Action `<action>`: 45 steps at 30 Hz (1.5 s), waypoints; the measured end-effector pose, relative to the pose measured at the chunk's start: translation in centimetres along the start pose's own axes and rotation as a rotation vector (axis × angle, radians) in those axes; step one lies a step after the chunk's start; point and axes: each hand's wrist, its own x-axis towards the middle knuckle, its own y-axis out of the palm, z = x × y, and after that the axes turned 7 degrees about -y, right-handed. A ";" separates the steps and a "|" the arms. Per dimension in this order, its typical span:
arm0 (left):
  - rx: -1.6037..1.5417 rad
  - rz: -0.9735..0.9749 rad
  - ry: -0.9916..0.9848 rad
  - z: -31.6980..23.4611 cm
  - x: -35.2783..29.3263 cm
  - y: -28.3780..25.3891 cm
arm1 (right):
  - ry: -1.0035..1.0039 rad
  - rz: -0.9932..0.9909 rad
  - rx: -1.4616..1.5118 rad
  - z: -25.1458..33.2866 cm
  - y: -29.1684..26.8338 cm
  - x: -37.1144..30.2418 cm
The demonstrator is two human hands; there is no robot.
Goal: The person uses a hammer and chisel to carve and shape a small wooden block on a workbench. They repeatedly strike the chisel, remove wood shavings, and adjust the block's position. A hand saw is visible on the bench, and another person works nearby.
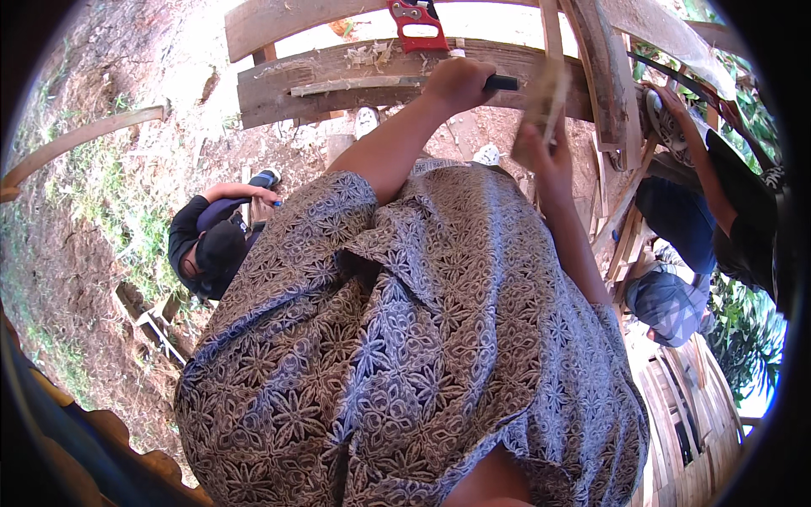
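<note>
My left hand point(459, 84) is closed round a tool with a black handle point(503, 82), whose end sticks out to the right; the working part is hidden. It is over the edge of a rough plank bench point(270, 93). My right hand point(549, 159) grips a flat piece of wood point(539, 114), held tilted upright and a little blurred, right of the black handle. On the bench a thin wooden strip point(355, 84) runs leftward from my left hand. Pale wood shavings point(372, 55) lie behind the strip. A saw with a red handle point(420, 29) rests farther back.
Upright boards point(604, 76) stand at the bench's right end. Beside them a person's hand point(667, 100) is on a rounded tool point(666, 125). Another person in a cap point(667, 304) is lower right, near wooden slats point(684, 431). At left a person in black point(221, 245) crouches on the ground.
</note>
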 end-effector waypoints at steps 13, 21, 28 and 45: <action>0.096 0.132 -0.085 -0.2 0.3 -0.2 | -0.006 -0.015 0.103 -1.5 -0.1 1.4; 0.115 0.124 -0.084 -0.5 0.3 -0.8 | -0.053 -0.047 -0.124 -0.9 0.3 1.3; 0.117 0.136 -0.063 -0.2 0.7 -0.4 | -0.118 -0.685 0.412 -1.6 -1.0 1.7; 0.219 0.287 -0.122 0.1 0.9 -0.2 | 0.092 -0.032 0.169 -5.5 -1.3 2.6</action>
